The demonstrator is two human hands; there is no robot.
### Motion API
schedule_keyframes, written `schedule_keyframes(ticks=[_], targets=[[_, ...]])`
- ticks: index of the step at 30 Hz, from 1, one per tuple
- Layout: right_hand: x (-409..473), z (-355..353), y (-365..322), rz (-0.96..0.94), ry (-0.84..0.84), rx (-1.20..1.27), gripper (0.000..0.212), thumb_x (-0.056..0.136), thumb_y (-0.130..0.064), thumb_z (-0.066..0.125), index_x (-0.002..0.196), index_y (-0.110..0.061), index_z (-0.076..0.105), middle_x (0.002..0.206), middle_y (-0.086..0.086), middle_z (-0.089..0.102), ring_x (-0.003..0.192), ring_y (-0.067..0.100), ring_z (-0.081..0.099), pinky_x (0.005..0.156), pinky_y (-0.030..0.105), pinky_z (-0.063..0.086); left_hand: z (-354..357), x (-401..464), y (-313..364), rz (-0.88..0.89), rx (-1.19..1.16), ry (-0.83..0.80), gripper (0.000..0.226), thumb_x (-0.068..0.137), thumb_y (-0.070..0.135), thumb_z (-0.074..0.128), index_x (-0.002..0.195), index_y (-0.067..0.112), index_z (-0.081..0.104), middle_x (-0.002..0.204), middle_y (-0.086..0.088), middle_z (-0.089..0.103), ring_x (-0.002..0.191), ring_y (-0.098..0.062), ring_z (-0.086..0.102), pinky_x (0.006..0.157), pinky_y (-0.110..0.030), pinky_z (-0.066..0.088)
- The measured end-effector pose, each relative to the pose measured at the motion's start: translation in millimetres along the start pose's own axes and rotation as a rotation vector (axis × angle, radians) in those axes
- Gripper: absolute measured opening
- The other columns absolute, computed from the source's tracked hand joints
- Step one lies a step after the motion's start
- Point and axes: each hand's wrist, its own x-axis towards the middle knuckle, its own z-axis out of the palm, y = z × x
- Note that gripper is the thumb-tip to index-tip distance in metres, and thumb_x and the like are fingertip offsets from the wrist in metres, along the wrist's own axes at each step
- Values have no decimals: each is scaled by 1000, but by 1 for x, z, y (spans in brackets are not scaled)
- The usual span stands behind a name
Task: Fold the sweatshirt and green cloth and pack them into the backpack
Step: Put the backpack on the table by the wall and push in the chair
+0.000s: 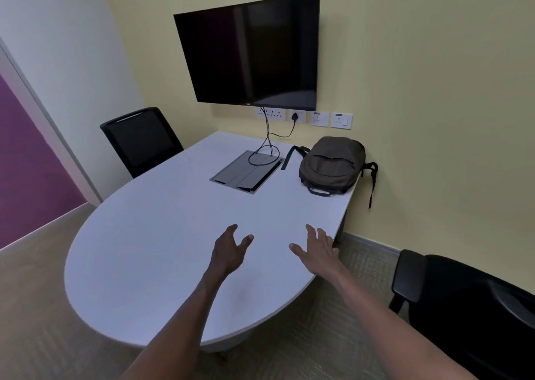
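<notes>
Both hands reach out over the near part of the white table (162,235), empty: the left hand (230,251) has its fingers spread and loosely bent, thumb apart, and the right hand (318,249) is also spread wide with fingers nearly straight, close to the table's right edge. Whether either palm touches the tabletop cannot be told. The backpack (333,164) lies at the far right corner of the table, just beside the yellow wall, well apart from both hands; it is dark olive, slumped and soft-looking, with one strap (372,181) hanging over the right edge and a carry handle (320,191) on its near side. Its front flap sags, but whether the main zip is open cannot be made out. Neither the sweatshirt nor the green cloth is anywhere in view, so where they lie cannot be said. Judging by its sag, the backpack is probably light and limp, likely to collapse when lifted by one point, so the near carry handle or both sides of the body look like the sound places to take hold. A black chair (477,321) stands near right, another chair (142,139) far left.
</notes>
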Motion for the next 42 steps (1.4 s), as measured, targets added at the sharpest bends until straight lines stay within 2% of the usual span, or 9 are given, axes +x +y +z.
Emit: schedule_keyframes(ticks=[5, 10, 16, 25, 32, 35, 38, 42], targets=[[-52, 15, -1, 34, 17, 7, 81, 96, -64, 40, 157, -21, 10, 162, 13, 10, 147, 36, 12, 115, 62, 19, -6, -39, -8, 24, -15, -47, 70, 96, 43, 60, 152, 9, 34, 157, -8, 38, 144, -26, 35, 116, -38, 29], [-97, 18, 9, 54, 67, 9, 79, 95, -64, 42, 155, -20, 15, 160, 12, 15, 143, 35, 20, 111, 60, 28, -1, -70, -5, 46, -7, -108, 69, 97, 38, 60, 152, 8, 33, 157, -10, 37, 144, -27, 36, 116, -37, 29], [-144, 2, 32, 82, 160, 0, 74, 95, -59, 47, 153, -21, 21, 158, 12, 21, 142, 35, 25, 110, 60, 28, 16, -99, 15, 104, 14, -153, 66, 97, 36, 60, 151, 8, 35, 156, -10, 39, 142, -28, 39, 114, -40, 33], [-200, -18, 83, 106, 194, -24, 77, 95, -58, 48, 154, -19, 20, 155, 15, 30, 141, 33, 30, 108, 55, 35, 48, -151, 46, 158, 66, -173, 61, 96, 36, 61, 147, 9, 41, 152, -9, 45, 138, -28, 45, 111, -41, 37], [-270, -28, 139, 122, 171, -25, 74, 95, -57, 48, 153, -20, 21, 153, 12, 30, 139, 32, 30, 105, 58, 31, 90, -209, 72, 175, 122, -235, 52, 96, 37, 62, 139, 9, 52, 144, -9, 54, 132, -26, 51, 109, -37, 39], [-301, -31, 171, 155, 175, -27, 73, 94, -58, 48, 152, -22, 22, 153, 11, 31, 136, 32, 32, 104, 57, 32, 113, -239, 88, 195, 109, -286, 49, 94, 34, 65, 135, 8, 56, 138, -11, 58, 126, -25, 55, 104, -33, 42], [-327, -41, 200, 209, 185, -14, 70, 94, -57, 49, 150, -22, 25, 151, 10, 32, 135, 33, 33, 103, 57, 32, 136, -264, 108, 221, 84, -327, 52, 93, 34, 67, 136, 8, 55, 138, -11, 58, 125, -24, 57, 106, -37, 44], [-352, -58, 235, 291, 222, 29, 71, 94, -55, 50, 151, -23, 24, 153, 10, 31, 137, 33, 31, 104, 57, 31, 161, -287, 144, 313, 72, -334, 51, 94, 33, 66, 137, 9, 54, 138, -9, 58, 125, -22, 56, 106, -34, 43]])
